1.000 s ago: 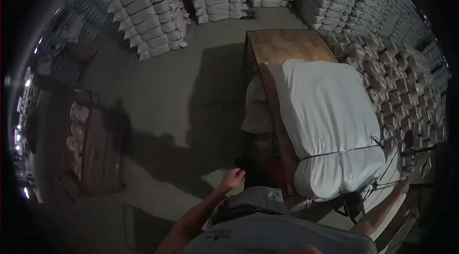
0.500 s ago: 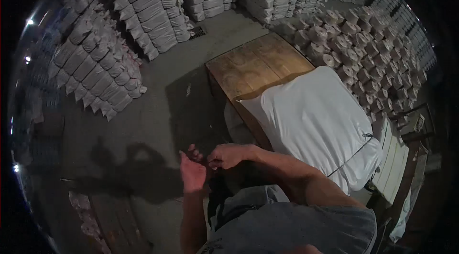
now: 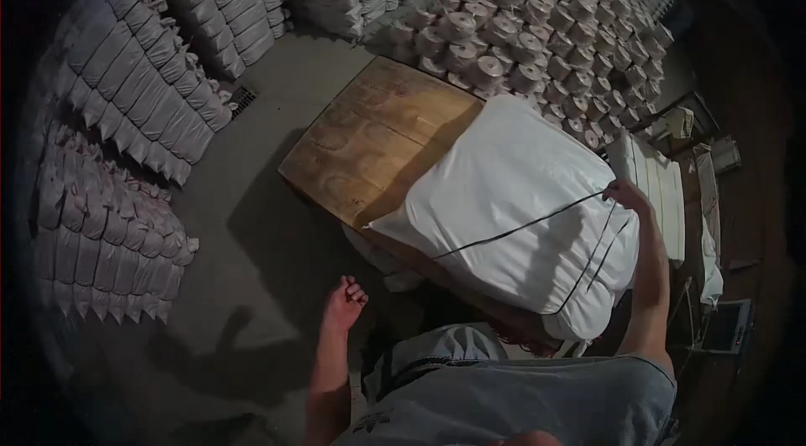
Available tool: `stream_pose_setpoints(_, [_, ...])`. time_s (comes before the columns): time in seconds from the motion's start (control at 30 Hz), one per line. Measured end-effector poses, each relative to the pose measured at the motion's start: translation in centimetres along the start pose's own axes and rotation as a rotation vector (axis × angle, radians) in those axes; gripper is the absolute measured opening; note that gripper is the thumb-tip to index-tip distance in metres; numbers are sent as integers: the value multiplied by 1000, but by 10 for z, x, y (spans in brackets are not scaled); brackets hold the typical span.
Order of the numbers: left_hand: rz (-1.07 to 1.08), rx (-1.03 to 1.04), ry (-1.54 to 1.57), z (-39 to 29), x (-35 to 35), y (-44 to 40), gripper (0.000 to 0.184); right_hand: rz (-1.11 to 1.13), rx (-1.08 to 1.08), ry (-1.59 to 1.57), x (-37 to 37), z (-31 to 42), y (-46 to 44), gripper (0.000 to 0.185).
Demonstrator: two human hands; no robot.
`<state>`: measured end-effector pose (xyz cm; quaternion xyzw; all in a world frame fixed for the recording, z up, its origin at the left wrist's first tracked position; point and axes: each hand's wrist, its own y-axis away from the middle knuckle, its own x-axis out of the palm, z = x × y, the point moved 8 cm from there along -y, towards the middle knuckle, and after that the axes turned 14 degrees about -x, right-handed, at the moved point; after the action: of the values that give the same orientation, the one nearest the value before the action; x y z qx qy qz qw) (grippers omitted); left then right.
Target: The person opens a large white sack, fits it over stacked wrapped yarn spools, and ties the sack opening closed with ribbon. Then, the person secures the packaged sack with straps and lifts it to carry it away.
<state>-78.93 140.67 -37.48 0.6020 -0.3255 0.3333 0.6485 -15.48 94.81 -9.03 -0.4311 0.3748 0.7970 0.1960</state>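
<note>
A large white wrapped bundle lies on the wooden table. My right hand is closed on a dark strap at the bundle's far right edge, and the strap runs slantwise across the white cloth. More dark cord crosses the bundle's near right end. Away from the bundle, my left hand is raised over the floor to the left of the table, its fingers curled; whether anything is in them is too small to tell.
Stacks of white sacks stand at the left and back. Behind the table is a big pile of yarn cones. Long white packages and a dark-screened device are at the right.
The view has turned right. My right hand has moved from beside my left hand to the bundle's far right edge and closed on the strap, which now lies slantwise across the cloth.
</note>
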Motion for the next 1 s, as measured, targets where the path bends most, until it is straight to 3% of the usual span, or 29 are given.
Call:
stream_pose_setpoints(0.07, [19,49,87,-8,-12,-26,27,-297,35,92,-55,-80,-44,24])
stream_pose_setpoints(0.13, [25,111,179,-19,-5,-47,26,-302,63,252,-90,-134,-122,29])
stream_pose_setpoints(0.17, [61,261,172,-37,9,-50,25,-455,15,245,-102,-90,-150,30])
stream_pose_setpoints(0.2, [93,414,163,-51,27,-51,24,-458,-16,254,-102,-86,-211,32])
stream_pose_setpoints(0.23, [73,423,167,-54,56,-55,24,-460,-47,263,-101,-85,-271,34])
stream_pose_setpoints(0.27, [-39,543,206,-64,89,-53,25,-463,-77,273,-100,-87,-333,36])
stream_pose_setpoints(0.3, [-150,662,241,-73,106,-58,28,-550,-365,279,-91,-59,-387,36])
stream_pose_setpoints(0.33, [-168,672,241,-74,115,-73,28,-483,-433,241,-74,-42,-452,33])
stream_pose_setpoints(0.37, [-183,659,103,-76,126,-86,30,-467,-354,183,-62,3,-481,33])
stream_pose_setpoints(0.43, [-259,644,-146,-82,136,-113,35,-393,-565,288,-31,62,-528,34])
stream_pose_setpoints(0.47, [-382,630,-251,-79,112,-129,36,-392,-573,270,-18,81,-538,34])
stream_pose_setpoints(0.53, [-664,567,-523,-64,46,-154,40,-408,-357,227,1,81,-559,32])
stream_pose_setpoints(0.57, [-780,503,-691,-52,12,-164,41,-543,-476,104,20,57,-579,32])
stream_pose_setpoints(0.6, [-854,424,-836,-35,-25,-174,43,-542,-473,93,23,43,-583,32])
stream_pose_setpoints(0.63, [-869,321,-812,-9,-30,-183,43,-357,-404,161,37,30,-585,31])
stream_pose_setpoints(0.67, [-833,216,-719,20,-23,-192,42,-167,-333,231,54,9,-584,31])
stream_pose_setpoints(0.73, [-720,28,-547,71,-2,-211,42,-10,-495,314,100,-64,-587,38])
stream_pose_setpoints(0.83, [-558,-150,-415,118,46,-246,41,280,-354,92,121,-125,-491,40])
stream_pose_setpoints(1.0, [-418,-235,-333,145,118,-274,40,359,-286,-209,114,-124,-369,46])
